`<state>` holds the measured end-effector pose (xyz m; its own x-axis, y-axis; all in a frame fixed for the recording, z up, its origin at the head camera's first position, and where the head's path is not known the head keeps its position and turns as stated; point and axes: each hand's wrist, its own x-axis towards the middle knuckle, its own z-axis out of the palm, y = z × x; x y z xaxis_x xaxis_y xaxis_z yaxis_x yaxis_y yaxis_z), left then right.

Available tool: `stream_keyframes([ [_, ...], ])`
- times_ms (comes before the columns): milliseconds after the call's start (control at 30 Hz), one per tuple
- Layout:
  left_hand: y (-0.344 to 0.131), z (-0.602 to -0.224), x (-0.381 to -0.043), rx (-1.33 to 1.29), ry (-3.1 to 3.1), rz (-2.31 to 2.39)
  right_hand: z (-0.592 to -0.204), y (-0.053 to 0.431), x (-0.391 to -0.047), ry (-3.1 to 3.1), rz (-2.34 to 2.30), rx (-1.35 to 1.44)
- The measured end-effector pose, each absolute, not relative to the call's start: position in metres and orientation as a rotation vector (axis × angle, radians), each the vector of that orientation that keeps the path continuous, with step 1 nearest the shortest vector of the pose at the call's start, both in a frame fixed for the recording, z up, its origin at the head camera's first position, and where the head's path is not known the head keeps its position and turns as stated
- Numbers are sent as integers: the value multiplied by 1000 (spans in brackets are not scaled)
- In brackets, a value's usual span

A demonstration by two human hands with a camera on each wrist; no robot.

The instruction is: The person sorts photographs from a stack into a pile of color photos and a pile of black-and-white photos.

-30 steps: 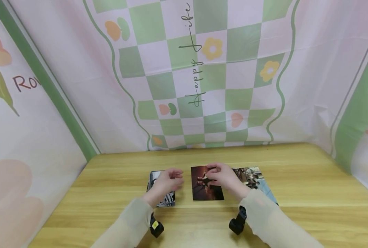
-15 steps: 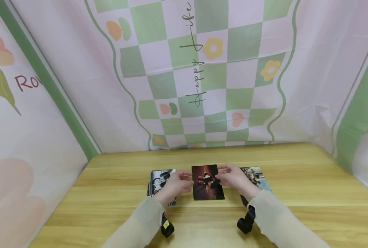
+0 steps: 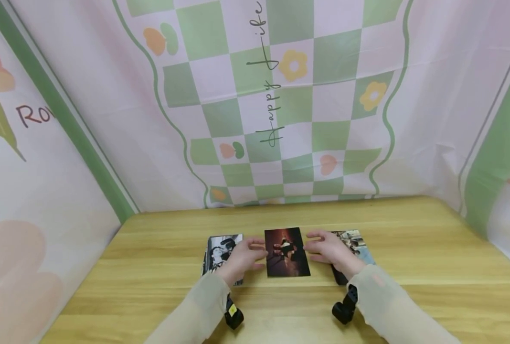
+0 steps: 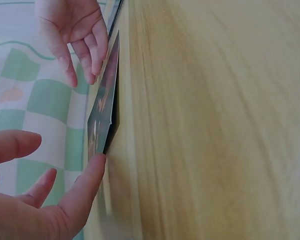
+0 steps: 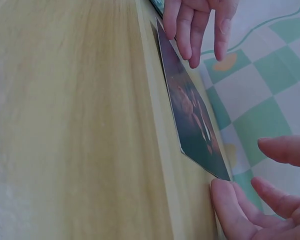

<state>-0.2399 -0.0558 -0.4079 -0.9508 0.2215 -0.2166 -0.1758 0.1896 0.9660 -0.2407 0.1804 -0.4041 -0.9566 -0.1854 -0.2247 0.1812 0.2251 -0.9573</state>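
A dark reddish photo print (image 3: 287, 253) lies on the table in the middle of the head view. My left hand (image 3: 245, 256) is at its left edge, fingers loosely bent, with fingertips right at the border. On the opposite side my right hand (image 3: 331, 248) hovers just off the right edge, its fingers spread and holding nothing. Seen from the left wrist, the photo (image 4: 104, 105) looks slightly raised off the wood along one side. In the right wrist view a fingertip (image 5: 222, 187) is right at the photo's corner.
A black-and-white photo (image 3: 217, 253) lies to the left, partly under my left hand in view. Another colourful photo (image 3: 358, 243) lies at right, partly hidden by my right hand. Behind the wooden table (image 3: 272, 315) hangs a green-checked curtain (image 3: 295, 105).
My right hand has drawn off the middle photo to its right side. My left hand has shifted right to the photo's left edge, uncovering more of the black-and-white one.
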Motion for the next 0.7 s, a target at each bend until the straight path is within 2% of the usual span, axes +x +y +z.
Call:
stream_keyframes([
  [367,-52,-408,-241,-11,2161,1832,-406,178,-243,2193,-1787,-22],
  [700,-50,-411,-241,-34,2129,1874,-410,177,-246,2151,-1840,92],
])
